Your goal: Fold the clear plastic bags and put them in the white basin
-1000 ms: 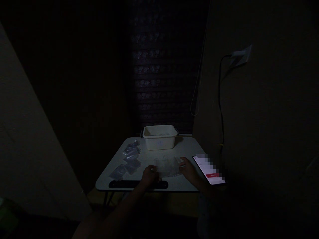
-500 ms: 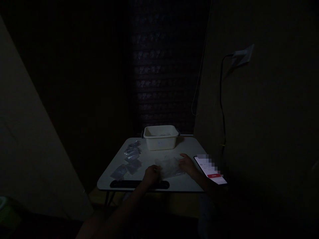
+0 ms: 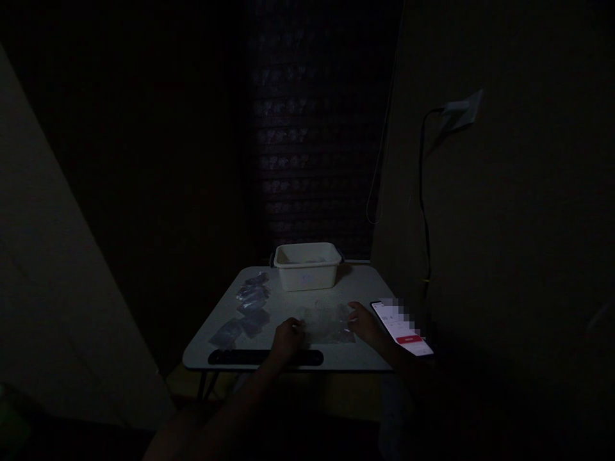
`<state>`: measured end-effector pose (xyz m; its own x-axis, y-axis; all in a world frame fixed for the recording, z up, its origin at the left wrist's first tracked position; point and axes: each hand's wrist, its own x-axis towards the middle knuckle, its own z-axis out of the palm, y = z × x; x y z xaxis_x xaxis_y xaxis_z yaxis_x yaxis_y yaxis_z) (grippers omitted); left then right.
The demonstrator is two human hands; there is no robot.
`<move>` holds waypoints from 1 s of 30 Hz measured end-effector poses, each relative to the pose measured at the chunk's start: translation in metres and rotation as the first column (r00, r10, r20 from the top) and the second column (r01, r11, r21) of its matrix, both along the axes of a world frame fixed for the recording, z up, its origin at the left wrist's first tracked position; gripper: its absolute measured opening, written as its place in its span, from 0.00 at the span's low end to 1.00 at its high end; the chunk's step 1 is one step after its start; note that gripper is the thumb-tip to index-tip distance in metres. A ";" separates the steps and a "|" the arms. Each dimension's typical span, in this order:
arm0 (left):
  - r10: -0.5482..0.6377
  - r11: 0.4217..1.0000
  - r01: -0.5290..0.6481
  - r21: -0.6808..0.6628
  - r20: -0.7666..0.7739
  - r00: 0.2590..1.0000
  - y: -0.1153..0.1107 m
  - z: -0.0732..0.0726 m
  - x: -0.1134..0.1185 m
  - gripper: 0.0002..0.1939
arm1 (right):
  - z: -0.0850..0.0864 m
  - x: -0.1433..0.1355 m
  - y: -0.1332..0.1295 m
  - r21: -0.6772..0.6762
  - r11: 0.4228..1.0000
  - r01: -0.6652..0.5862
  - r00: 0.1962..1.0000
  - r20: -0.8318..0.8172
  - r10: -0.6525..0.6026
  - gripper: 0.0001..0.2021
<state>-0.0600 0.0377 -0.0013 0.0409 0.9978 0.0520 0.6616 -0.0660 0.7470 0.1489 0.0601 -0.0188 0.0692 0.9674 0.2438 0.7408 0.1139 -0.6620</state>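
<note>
A clear plastic bag [image 3: 321,325] lies nearly flat on the white table, in front of the tub. My left hand [image 3: 287,338] is closed at the bag's left edge, its thumb and fingers pinching the film. At the opposite edge my right hand [image 3: 362,323] rests with curled fingers slightly apart, touching the bag's right part. Dim light hides the fingertips in part. Left of my hands, several small clear packets [image 3: 253,296] overlap in a row down the table; what they contain is too dark to make out.
A white tub [image 3: 307,276] with dark handles stands at the back, some pale film inside it. A black strip [image 3: 240,357] runs along the table's [image 3: 196,358] front edge. A lit phone [image 3: 406,330] lies at the right edge. A cable [image 3: 423,192] hangs from a wall socket.
The plastic bag now lies flatter and more spread out between my hands. My hands have shifted only slightly; the whole view has moved a little to the left.
</note>
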 end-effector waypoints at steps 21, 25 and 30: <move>-0.175 0.869 0.471 0.152 -0.796 0.580 -0.025 -0.003 0.024 0.23 | 0.001 -0.021 -0.034 0.032 0.958 -0.283 0.751 0.629 0.201 0.26; -0.160 0.895 0.427 0.128 -0.802 0.576 -0.027 -0.001 0.017 0.22 | 0.002 -0.020 -0.035 -0.014 0.963 -0.271 0.756 0.616 0.222 0.27; -0.030 0.934 0.298 0.197 -0.787 0.616 -0.020 0.002 0.015 0.27 | 0.011 -0.019 -0.030 0.024 0.966 -0.259 0.766 0.614 0.190 0.25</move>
